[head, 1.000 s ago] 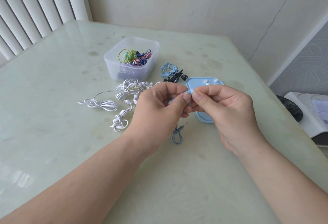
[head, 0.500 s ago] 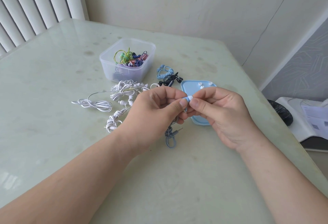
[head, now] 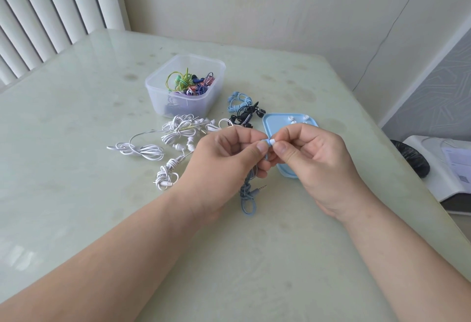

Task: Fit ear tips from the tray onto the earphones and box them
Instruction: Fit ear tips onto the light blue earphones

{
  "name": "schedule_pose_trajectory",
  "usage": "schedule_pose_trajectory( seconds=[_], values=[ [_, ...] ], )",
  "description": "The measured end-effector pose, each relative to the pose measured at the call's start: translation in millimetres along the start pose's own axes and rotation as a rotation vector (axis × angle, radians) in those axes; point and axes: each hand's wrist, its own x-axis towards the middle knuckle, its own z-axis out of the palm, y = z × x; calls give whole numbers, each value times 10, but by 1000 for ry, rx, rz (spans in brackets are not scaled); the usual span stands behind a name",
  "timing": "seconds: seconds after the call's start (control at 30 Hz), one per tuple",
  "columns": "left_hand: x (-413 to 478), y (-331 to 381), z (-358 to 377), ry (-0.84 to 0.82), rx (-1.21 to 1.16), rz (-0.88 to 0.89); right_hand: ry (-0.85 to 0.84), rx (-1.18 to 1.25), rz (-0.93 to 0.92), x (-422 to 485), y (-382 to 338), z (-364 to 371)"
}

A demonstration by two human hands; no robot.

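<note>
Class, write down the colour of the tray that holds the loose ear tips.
Light blue; the tray shows best in the head view.

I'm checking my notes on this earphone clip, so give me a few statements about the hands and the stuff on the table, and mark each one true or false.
1. The left hand pinches a blue earbud. True.
2. The right hand is open and holds nothing. False: it pinches a white ear tip right at the earbud.
3. The clear box is empty. False: it holds coloured earphones.
4. Loose ear tips lie on the blue tray. True.
5. The white earphones are inside the clear box. False: they lie on the table, on the near side of the box.
</note>
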Motion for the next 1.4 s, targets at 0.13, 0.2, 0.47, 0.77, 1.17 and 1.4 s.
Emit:
schedule_pose_trajectory(
  seconds=[0.13, 0.2, 0.47, 0.77, 1.17, 1.4],
  values=[
    [-8, -18, 32, 19, -81, -13, 17, 10, -9, -9, -8, 50],
    [-14, -17, 37, 26, -118, -24, 44, 25, -15, -20, -15, 92],
    [13, 24, -6, 34, -116, -39, 161, 153, 21, -66, -67, 177],
    [9, 0, 16, 85, -96, -4, 213, 126, 18, -88, -101, 197],
    [19, -12, -23, 76, 159, 51, 165, 19, 89, -32, -94, 76],
    [25, 7, -53, 55, 122, -5, 74, -147, 41, -31, -85, 25]
  ],
)
